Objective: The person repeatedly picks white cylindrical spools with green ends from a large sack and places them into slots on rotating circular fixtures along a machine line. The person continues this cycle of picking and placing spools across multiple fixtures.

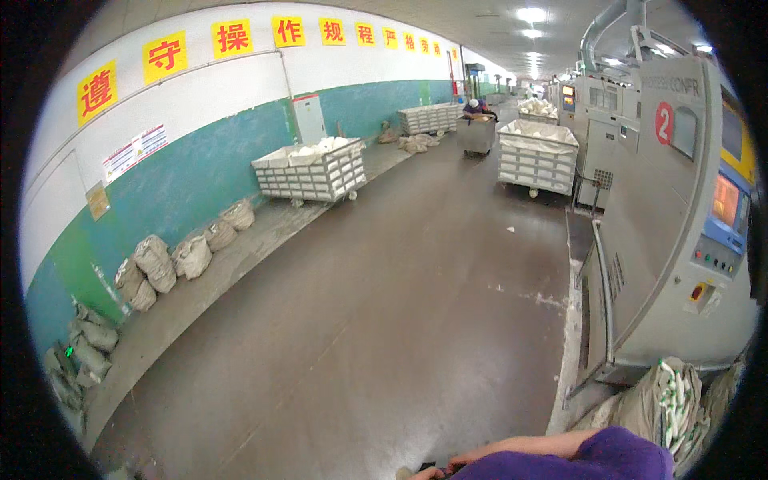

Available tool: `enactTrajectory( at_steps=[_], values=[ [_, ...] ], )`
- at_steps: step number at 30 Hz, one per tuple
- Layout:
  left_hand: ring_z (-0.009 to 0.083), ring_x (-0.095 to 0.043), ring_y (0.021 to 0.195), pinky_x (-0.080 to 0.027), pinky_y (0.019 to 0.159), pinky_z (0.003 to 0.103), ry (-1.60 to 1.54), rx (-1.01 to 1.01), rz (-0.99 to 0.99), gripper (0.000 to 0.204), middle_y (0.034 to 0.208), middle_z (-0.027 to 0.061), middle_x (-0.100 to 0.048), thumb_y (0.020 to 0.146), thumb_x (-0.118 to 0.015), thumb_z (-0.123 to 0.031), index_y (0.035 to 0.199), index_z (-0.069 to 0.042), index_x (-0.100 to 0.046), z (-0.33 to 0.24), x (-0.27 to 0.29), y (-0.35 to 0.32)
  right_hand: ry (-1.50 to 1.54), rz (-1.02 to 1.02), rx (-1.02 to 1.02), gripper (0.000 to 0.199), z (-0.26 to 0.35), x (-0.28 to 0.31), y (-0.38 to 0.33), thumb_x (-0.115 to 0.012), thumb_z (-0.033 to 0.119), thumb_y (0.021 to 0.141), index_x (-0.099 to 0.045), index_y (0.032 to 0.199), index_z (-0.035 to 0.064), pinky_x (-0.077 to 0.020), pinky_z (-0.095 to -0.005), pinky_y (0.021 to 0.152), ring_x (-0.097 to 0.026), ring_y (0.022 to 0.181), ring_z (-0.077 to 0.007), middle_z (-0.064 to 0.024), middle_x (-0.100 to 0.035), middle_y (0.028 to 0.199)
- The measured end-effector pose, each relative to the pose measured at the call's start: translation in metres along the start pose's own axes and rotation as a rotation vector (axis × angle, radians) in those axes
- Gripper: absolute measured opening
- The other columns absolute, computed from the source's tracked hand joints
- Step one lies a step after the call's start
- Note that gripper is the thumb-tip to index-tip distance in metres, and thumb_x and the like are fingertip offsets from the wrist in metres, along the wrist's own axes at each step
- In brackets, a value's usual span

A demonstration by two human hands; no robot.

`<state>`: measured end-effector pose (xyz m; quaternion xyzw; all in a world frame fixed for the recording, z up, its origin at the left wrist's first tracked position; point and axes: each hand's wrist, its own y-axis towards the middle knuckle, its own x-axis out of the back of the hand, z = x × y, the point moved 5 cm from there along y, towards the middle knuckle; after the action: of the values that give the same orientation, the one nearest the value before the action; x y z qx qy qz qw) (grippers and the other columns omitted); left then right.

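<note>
My right forearm [520, 448], below a purple sleeve [624, 452], reaches leftward along the lower edge. My right hand [436, 473] is mostly cut off by that edge, so its fingers cannot be made out. Close to it are a small dark thing [428, 466] and a pale rounded thing [404, 474], both too cropped to name. My left hand is out of view. To the right of my arm, an open sack [632, 406] holds many white tubes [676, 400] with green ends.
A large grey machine [656, 240] with a control panel [716, 256] stands on the right, fronted by a metal rail [604, 288]. Wheeled carts [308, 178] [538, 160] flank the brown aisle [360, 320]. Sacks [156, 264] line the left wall. Farther off, a person [474, 108] is at another cart [477, 134].
</note>
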<state>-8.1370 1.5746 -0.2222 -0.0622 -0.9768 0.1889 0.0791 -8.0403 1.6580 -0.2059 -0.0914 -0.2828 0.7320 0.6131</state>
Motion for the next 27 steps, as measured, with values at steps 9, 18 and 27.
enactTrajectory(
  at_steps=[9,18,27],
  values=[
    [0.0261,-0.057,0.106,-0.046,0.091,0.038,0.088,-0.02,0.253,0.044,0.112,0.0154,-0.061,0.075,-0.067,-0.011,0.116,-0.005,-0.055,-0.075,0.167,0.22,0.269,-0.258,-0.118,0.05,-0.015,0.23,0.057,-0.043,0.047,0.096,-0.051,0.127,0.0086,-0.0404,-0.0349,0.095,-0.054,0.11,-0.0217,-0.0114,-0.059,0.118],
    [0.024,-0.057,0.106,-0.047,0.09,0.037,-0.008,0.165,0.068,0.043,0.111,0.0142,-0.062,0.074,-0.067,-0.005,0.116,-0.005,-0.054,-0.165,0.303,0.454,0.321,-0.468,-0.152,0.054,-0.07,0.538,0.092,-0.045,0.048,0.095,-0.05,0.121,0.0002,-0.045,-0.0353,0.086,-0.056,0.1,-0.0235,-0.0138,-0.059,0.109],
    [0.0113,-0.052,0.067,-0.042,0.052,0.022,-0.468,0.047,-0.739,0.037,0.088,0.002,-0.059,0.074,-0.052,-0.002,0.11,-0.009,-0.059,-0.22,0.613,0.634,0.981,-0.989,-0.324,0.044,-0.204,0.799,0.025,-0.048,0.048,0.094,-0.053,0.105,0.0056,-0.0399,-0.0266,0.052,-0.045,0.066,-0.0102,-0.0017,-0.051,0.087]
  ],
)
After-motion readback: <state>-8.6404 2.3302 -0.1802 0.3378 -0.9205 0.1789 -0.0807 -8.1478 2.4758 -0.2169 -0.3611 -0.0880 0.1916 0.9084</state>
